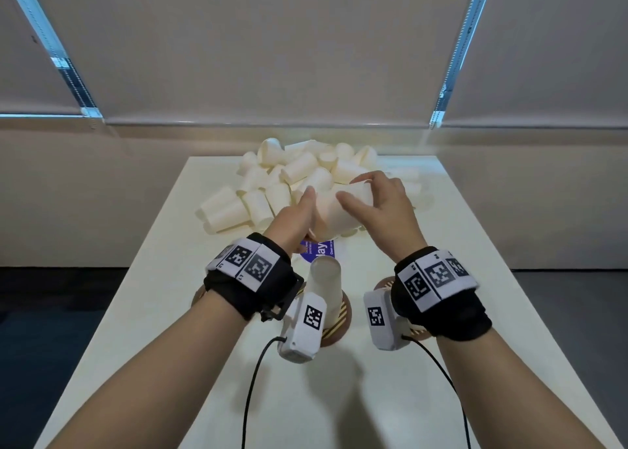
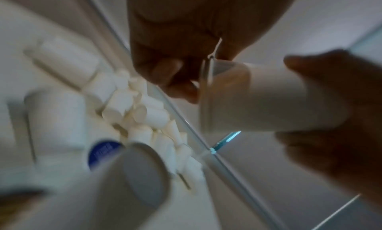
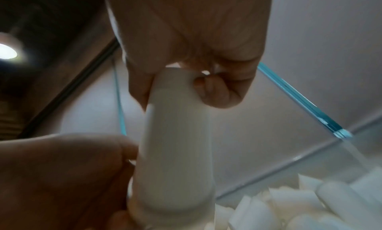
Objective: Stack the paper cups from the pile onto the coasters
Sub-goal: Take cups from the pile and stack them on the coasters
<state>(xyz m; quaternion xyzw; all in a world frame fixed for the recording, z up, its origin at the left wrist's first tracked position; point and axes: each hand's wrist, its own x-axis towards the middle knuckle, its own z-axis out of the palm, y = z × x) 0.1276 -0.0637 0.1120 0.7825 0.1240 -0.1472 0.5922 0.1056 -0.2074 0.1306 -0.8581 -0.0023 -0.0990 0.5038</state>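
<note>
Head view, left to right. Left hand [image 1: 295, 218], fingers curled round the wide end of a cup [image 1: 343, 210] held on its side above the tabletop [image 1: 441, 312]. Right hand [image 1: 380, 203], thumb and fingers gripping the narrow end of the same cup. Behind the hands, the pile [image 1: 292, 180] of loose cups lies at the far end of the tabletop. Nearer the person, a stack [image 1: 323, 285] of inverted cups stands on the middle coaster [image 1: 341, 319]; a left coaster [image 1: 198, 297] and a right coaster [image 1: 385, 282] show partly under the wrists. A blue label [image 1: 321, 249] lies beyond the stack.
</note>
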